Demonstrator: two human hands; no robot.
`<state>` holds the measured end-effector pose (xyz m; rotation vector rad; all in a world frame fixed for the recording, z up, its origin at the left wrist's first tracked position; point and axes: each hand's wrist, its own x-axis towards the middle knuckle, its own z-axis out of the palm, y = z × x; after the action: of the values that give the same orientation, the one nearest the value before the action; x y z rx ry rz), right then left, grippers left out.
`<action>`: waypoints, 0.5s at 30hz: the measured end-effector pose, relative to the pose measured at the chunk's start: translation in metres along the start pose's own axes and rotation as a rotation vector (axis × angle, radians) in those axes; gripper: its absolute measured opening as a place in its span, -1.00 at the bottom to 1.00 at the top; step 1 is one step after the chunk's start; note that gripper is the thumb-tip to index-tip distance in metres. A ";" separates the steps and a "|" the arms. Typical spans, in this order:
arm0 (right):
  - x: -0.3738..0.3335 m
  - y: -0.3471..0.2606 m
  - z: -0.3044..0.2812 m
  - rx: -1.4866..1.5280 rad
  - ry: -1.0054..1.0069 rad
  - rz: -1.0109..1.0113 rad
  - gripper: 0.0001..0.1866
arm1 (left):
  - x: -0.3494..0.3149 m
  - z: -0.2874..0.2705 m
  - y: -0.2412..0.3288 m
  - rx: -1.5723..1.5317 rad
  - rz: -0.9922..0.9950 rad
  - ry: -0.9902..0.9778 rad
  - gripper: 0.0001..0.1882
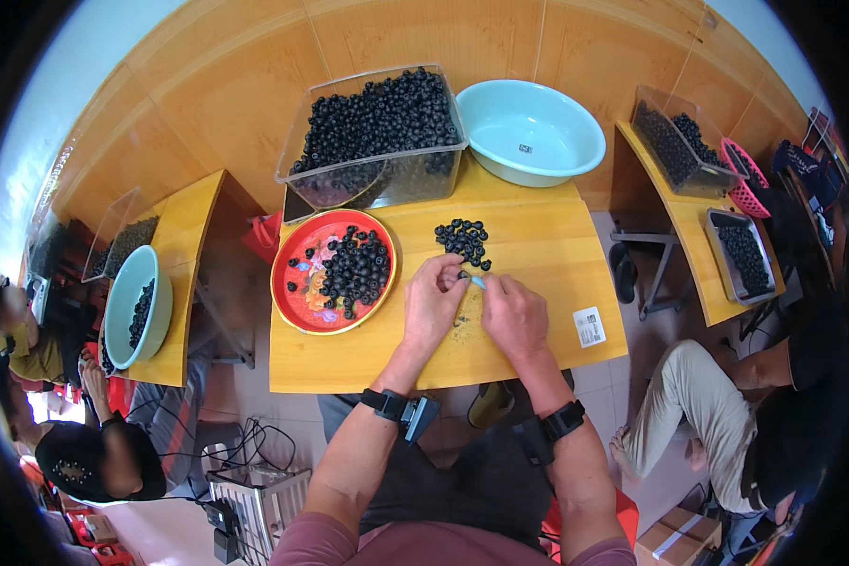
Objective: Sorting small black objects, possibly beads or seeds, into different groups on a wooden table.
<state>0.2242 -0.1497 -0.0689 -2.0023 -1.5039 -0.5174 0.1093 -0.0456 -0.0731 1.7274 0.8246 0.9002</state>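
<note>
My left hand [433,300] is closed over the yellow table, its thumb and fingers pinching a small round black piece [462,274]. My right hand [516,314] is closed around a slim light-blue tool [477,281], whose tip points at that piece. Most of the tool is hidden in the fist. Just beyond the fingers lies a loose pile of similar black pieces [460,238]. Fine pale crumbs [462,325] are scattered on the tabletop below my hands. Left of my left hand, a red round tray [292,307] with a floral pattern holds many more black pieces.
At the back of the table [424,363] stand a clear bin [387,193] heaped with black pieces and a light-blue basin [557,174]. A white label [590,326] is on the right. People sit at side tables on both sides. Cables [264,443] hang at the lower left.
</note>
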 end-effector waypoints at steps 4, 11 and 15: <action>0.000 0.001 0.001 0.025 0.001 -0.053 -0.93 | 0.000 0.001 -0.001 0.000 0.020 -0.007 -0.64; -0.001 0.001 0.000 0.007 -0.031 -0.052 -0.90 | -0.001 0.002 0.000 -0.029 0.041 0.002 -0.62; 0.000 -0.001 -0.002 0.009 -0.041 -0.045 -0.89 | -0.001 0.001 0.000 -0.040 -0.007 -0.026 -0.61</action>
<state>0.2236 -0.1503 -0.0671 -1.9868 -1.5769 -0.4896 0.1096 -0.0463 -0.0737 1.6969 0.7897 0.8825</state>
